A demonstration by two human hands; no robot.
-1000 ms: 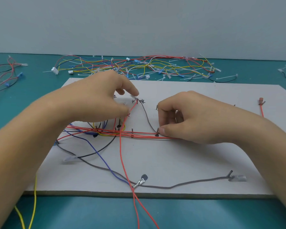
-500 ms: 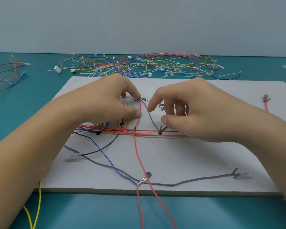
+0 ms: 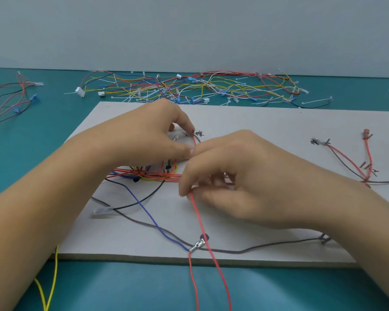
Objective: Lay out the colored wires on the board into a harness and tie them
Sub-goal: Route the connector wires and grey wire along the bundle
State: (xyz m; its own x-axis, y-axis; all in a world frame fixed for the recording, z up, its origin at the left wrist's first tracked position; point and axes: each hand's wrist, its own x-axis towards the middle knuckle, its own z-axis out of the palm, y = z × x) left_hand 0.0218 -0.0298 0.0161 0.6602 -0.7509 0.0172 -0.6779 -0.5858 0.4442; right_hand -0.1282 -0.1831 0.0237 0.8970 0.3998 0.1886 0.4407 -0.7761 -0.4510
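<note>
Over the grey board [image 3: 279, 122], the left hand [image 3: 144, 140] was held with thumb and forefinger closed narrowly on the far end of a red wire [image 3: 203, 230], just beyond a bundle of coloured wires [image 3: 162, 176] laid across the board's middle. To the right, the same red wire was pinched between thumb and forefinger of the right hand [image 3: 245, 176] and was led off the near edge.

Bare left grip [image 3: 148, 140], bare right grip [image 3: 240, 176]
</note>
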